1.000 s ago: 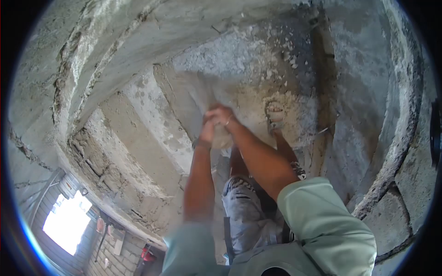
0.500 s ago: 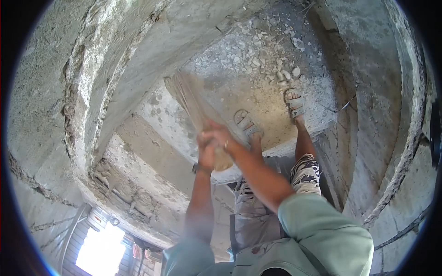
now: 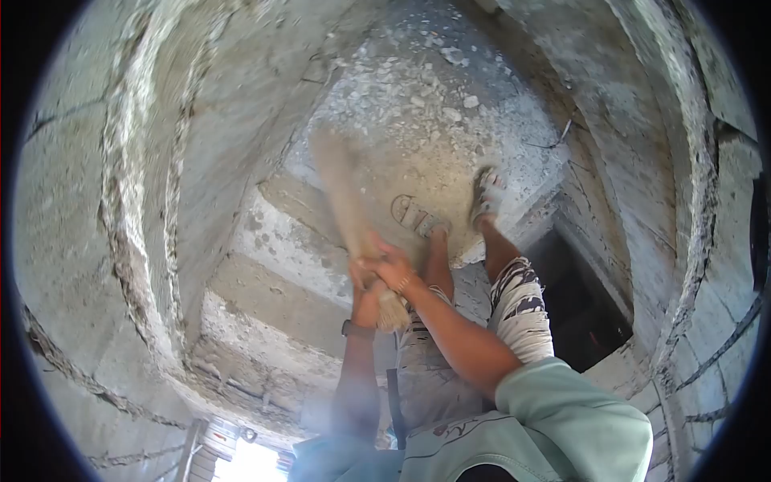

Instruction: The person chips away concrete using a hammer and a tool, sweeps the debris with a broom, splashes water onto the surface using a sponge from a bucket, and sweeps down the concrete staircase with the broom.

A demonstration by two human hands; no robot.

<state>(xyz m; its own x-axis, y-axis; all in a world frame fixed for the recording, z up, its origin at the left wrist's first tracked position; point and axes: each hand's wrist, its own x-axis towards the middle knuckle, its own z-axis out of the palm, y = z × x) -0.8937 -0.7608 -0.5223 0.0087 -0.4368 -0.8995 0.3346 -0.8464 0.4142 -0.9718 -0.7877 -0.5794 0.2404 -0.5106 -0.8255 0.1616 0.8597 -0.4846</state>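
A straw broom (image 3: pixel 347 217) slants from upper left down toward my body, its far bristle end blurred by motion over the dusty landing. My left hand (image 3: pixel 367 299), with a dark watch at the wrist, is closed round it near the butt end. Just above, my right hand (image 3: pixel 391 265) also grips the broom, fingers wrapped over it. The bundled butt (image 3: pixel 393 312) sticks out below both hands. Beyond the bristles lies broken rubble (image 3: pixel 434 100), with fine dust spread around my sandalled feet (image 3: pixel 414 215).
Concrete steps (image 3: pixel 265 281) descend at left beside a rough wall (image 3: pixel 233 136). A dark opening (image 3: pixel 582 301) lies right of my legs, below the landing's edge. A thin wire (image 3: pixel 554 143) pokes out by the right wall. Bright light (image 3: pixel 249 462) comes from lower left.
My view has shifted, showing the dark opening at right more fully. Both hands keep their hold as the broom swings, now more upright. My right foot has shifted, and its sandal is blurred.
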